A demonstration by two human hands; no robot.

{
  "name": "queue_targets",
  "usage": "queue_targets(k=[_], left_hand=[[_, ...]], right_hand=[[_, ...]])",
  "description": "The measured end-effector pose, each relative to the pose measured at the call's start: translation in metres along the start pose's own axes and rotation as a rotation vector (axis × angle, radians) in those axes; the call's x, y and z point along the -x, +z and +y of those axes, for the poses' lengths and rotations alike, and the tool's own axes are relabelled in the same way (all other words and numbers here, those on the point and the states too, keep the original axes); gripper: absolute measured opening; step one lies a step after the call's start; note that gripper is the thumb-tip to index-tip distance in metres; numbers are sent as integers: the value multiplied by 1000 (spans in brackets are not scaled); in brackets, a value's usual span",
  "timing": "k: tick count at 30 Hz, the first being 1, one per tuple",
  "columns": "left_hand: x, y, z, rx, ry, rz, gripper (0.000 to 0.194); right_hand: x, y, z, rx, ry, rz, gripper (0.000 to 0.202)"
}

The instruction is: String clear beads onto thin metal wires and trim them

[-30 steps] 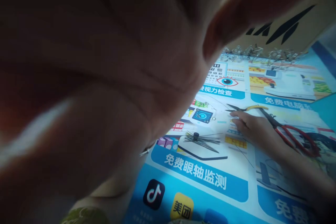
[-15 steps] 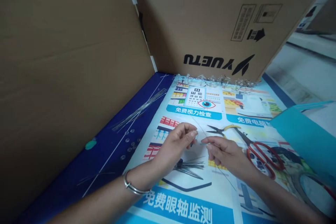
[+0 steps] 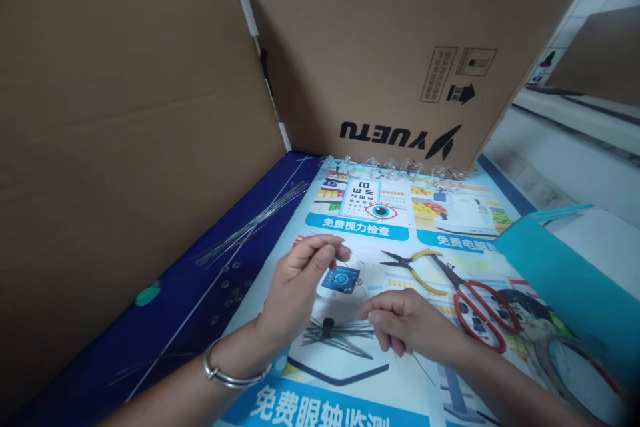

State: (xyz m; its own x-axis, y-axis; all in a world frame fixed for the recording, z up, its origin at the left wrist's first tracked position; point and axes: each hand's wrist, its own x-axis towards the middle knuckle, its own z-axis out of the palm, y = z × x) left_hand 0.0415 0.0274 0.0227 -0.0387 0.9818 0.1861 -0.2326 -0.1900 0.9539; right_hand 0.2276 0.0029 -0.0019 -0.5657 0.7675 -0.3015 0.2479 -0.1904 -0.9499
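Delicately, your L hand (image 3: pixel 300 283) and R hand (image 3: pixel 413 323), fingers closed, pinch a thin wire (image 3: pixel 424 371) over the poster (image 3: pixel 357 226), pliers (image 3: pixel 411 264) nearby; light, even tension btwn. fingertips should help prevent kinks.

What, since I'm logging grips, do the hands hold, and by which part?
Thin wire: left hand pinches one stretch, right hand another, nearer a trailing end; exact pinch points are hidden.

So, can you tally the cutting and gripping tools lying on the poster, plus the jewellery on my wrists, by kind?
Yellow-handled pliers: 1
Red-handled scissors: 1
Silver bangle: 1
Total: 3
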Motion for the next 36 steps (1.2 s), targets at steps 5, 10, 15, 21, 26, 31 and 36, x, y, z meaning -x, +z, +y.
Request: queue_targets(k=[5,10,15,21,26,31,36], left_hand=[[-13,-7,4,75,-23,51,13],[-19,-13,1,118,-99,59,15],[-14,-6,-2,148,-318,-28,20],[-6,1,-8,196,-445,-143,21],[-2,3,-15,225,-483,-199,23],[-1,4,-16,230,-491,-228,20],[-1,5,-16,227,-509,-226,18]], right_hand=[[3,-12,-8,77,18,28,32],[24,-59,-39,743,-95,360,30],[29,-85,-28,1248,-111,387,43],[0,-74,12,1583,-155,397,34],[-11,-69,20,1743,-164,463,30],[-7,-71,15,1603,-176,512,17],[-6,-66,11,1453,-209,470,16]])
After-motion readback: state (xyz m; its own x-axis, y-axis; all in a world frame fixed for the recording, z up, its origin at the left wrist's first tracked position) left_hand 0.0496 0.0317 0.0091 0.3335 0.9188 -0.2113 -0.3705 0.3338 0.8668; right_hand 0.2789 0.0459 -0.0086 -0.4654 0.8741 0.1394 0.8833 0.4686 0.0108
